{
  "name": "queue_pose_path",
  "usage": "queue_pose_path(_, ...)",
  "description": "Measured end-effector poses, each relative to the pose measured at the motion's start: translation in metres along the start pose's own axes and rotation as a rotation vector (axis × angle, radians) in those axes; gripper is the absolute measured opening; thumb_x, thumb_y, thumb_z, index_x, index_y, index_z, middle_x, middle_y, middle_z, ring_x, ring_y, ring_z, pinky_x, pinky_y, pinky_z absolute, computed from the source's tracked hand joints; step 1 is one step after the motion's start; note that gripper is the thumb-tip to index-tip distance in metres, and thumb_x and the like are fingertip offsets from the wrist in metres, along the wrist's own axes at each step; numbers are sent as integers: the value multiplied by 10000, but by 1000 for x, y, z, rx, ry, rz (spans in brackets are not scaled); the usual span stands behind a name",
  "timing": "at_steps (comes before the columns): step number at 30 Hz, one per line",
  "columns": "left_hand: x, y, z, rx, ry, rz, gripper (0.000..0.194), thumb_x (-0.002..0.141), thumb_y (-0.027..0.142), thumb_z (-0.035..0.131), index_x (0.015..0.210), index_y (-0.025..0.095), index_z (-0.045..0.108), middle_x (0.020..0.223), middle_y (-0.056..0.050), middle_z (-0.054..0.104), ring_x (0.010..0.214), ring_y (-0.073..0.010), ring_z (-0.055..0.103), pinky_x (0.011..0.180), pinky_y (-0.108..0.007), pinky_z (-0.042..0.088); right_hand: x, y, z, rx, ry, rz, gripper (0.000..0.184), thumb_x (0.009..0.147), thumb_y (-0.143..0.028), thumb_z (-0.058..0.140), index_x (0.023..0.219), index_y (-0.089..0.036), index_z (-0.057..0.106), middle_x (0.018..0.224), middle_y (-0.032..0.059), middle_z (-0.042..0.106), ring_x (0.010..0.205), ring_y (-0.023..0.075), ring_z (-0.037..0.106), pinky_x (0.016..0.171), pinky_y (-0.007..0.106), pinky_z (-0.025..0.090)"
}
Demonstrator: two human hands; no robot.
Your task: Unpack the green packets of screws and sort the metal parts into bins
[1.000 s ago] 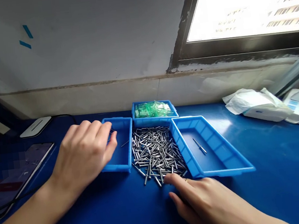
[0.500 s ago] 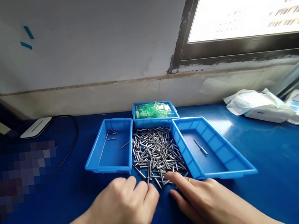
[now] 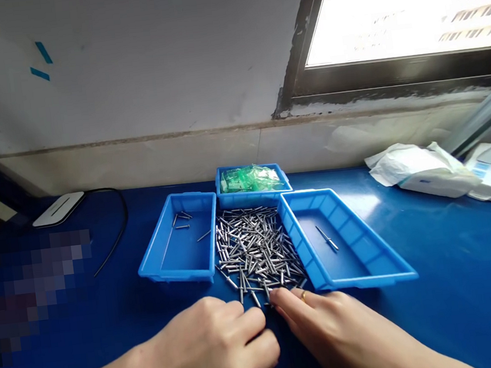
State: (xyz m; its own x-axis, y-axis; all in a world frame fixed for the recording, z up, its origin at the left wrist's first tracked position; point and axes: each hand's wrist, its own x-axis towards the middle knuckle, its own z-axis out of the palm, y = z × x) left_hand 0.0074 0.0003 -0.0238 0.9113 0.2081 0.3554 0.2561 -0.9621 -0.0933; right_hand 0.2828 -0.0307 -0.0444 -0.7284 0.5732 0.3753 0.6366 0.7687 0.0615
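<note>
A heap of silver blind rivets lies on the blue table between two blue trays. My right hand is at the near edge of the heap, index finger and thumb closed together at the end of a rivet. Just left of it, my left hand hovers low over the table with its fingers curled in; whatever it may hold is hidden. Several rivets lie in the left tray. The right tray has a single rivet in it.
Behind the heap stands a smaller blue tray with green-clear plastic packets. A white flat device with a black cable is at the back left. White packaging lies at the back right, below the window.
My left hand has come out of the left tray, down and right to the front of the heap beside my right hand. My right thumb has closed in toward the index finger.
</note>
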Motion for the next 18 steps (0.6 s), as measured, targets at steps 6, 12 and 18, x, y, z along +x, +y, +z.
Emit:
queue_pose_path(6, 0, -1, -1, -21, 54, -17, 276, 1178, 141, 782, 933, 241, 702, 783, 32, 704, 566, -183, 583, 484, -403, 411, 2, -2, -11, 37, -14, 5, 458, 851, 106, 603, 1148, -239, 654, 886, -31, 848, 534, 150, 753, 505, 301, 498)
queue_pose_path(12, -2, -2, 3, 7, 63, -4, 450, 1243, 157, 709, 810, 265, 647, 658, 40, 639, 500, -191, 514, 472, -437, 344, 4, -12, -18, 70, -24, -40, 332, 1037, 23, 589, 970, -301, 561, 684, -110, 648, 438, 123, 522, 450, 372, 325)
queue_pose_path(18, -3, -1, 1, 3, 59, -28, 462, 1252, 174, 733, 815, 273, 624, 632, 56, 625, 489, -186, 528, 472, -420, 353, 3, -11, -11, 81, 5, -24, 350, 1046, 45, 622, 996, -298, 572, 792, -71, 723, 591, 142, 663, 517, 317, 467)
